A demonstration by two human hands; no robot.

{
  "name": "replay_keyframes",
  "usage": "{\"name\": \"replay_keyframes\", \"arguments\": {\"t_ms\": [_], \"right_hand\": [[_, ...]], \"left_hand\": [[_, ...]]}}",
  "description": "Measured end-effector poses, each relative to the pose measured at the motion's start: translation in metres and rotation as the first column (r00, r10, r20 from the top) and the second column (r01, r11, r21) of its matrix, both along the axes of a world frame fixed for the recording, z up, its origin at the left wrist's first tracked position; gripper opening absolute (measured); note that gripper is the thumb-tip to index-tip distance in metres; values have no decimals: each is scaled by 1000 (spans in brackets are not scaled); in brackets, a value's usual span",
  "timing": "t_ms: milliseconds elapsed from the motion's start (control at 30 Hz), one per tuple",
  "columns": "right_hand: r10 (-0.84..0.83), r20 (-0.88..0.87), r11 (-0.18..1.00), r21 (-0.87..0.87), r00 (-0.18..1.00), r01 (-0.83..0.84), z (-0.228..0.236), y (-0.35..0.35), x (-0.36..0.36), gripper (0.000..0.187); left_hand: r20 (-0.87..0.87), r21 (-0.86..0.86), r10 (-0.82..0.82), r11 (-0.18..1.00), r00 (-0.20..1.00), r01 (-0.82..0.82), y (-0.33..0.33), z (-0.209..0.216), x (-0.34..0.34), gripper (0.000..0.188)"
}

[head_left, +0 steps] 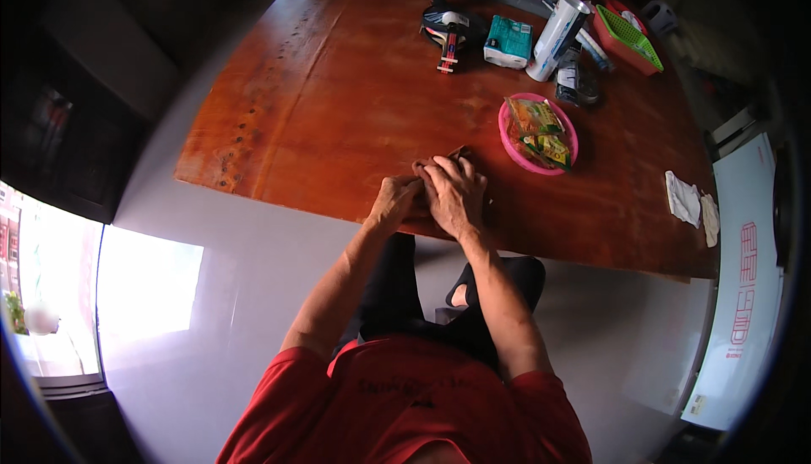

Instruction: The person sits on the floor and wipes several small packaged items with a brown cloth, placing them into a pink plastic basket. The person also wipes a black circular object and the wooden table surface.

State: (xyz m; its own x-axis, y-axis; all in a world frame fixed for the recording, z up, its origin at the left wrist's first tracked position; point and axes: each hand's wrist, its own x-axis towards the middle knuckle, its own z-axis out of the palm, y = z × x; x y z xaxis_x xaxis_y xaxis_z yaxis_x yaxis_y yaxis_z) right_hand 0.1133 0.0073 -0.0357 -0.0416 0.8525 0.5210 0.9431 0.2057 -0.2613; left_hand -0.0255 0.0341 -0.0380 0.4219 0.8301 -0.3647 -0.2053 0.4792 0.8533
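Bunched brown cloth (420, 166) under right hand (457, 191); corner (463, 152) away-rightward; long axis unclear

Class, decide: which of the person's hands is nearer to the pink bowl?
Right: the right hand lies left of the pink bowl and nearer the person's body; the left hand sits farther left.

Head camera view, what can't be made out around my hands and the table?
Brown cloth, full shape: head view, partly under the left hand and right hand.
Table, far end: head view, cut off by the upper edge.
Pink basin, bottom: head view, covered by packets.
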Motion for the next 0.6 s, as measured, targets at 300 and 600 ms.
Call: {"name": "replay_keyframes", "arguments": {"t_ms": [300, 600], "right_hand": [[61, -135, 996, 68, 989, -52, -11, 5, 36, 17], [-190, -206, 981, -11, 960, 192, -20, -38, 115, 24]], "left_hand": [[-93, 14, 47, 999, 995, -46, 0, -6, 2, 41], [-68, 18, 20, 1000, 997, -19, -1, -4, 3, 42]]}}
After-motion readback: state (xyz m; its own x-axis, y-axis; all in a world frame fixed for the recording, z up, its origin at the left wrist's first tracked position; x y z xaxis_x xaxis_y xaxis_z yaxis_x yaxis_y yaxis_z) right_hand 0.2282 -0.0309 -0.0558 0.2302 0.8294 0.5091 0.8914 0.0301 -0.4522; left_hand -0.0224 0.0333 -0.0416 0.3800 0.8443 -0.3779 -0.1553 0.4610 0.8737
